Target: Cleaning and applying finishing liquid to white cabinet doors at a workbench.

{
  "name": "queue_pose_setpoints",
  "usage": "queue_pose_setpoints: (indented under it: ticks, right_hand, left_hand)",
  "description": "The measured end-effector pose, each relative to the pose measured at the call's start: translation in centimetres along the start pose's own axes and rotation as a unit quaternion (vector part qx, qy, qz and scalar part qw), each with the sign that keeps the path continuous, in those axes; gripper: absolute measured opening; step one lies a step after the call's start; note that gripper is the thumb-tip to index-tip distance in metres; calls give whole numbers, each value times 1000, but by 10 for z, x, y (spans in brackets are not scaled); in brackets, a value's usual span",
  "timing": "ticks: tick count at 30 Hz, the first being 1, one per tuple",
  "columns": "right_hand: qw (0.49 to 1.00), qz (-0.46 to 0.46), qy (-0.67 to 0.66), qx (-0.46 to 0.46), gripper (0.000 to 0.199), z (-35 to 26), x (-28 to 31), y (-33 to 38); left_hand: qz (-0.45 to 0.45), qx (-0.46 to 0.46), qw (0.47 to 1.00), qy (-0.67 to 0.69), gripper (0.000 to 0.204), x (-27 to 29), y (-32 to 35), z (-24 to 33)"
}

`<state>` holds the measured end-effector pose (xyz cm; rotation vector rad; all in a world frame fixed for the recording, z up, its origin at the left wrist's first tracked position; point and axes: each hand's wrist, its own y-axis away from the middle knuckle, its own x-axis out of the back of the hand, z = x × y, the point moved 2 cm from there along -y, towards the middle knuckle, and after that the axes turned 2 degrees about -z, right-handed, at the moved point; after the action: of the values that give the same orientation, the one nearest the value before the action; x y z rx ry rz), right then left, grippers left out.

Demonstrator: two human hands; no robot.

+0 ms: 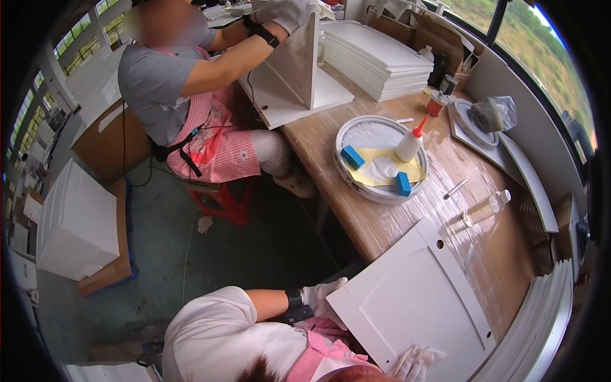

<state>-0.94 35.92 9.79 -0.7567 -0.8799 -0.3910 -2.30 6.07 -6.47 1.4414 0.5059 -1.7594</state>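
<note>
A white rectangular panel with a raised border and dark round holes near its corners lies tilted across the table's near edge. My left hand, in a white glove, grips its left edge; the fingers are partly hidden. Low on the panel's near side rests my right hand, also gloved, closed on what looks like a bunched white cloth. Glove and cloth are hard to tell apart there.
Beyond the panel stand a clear bottle, a marker and a round lid bearing blue blocks and a red-tipped glue bottle. Panels are stacked at the far side and right. A co-worker handles an upright panel.
</note>
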Motion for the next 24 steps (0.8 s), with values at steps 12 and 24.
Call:
queue_pose_setpoints:
  ticks: [12,24]
  right_hand:
    - [996,-16,60,61,26,1,18,-19]
    - [998,3,45,34,25,-2,12,-9]
  left_hand:
    - [-29,-9,999,14,91,-6,1,2]
    - [-38,-2,999,4,95,-1,0,-2]
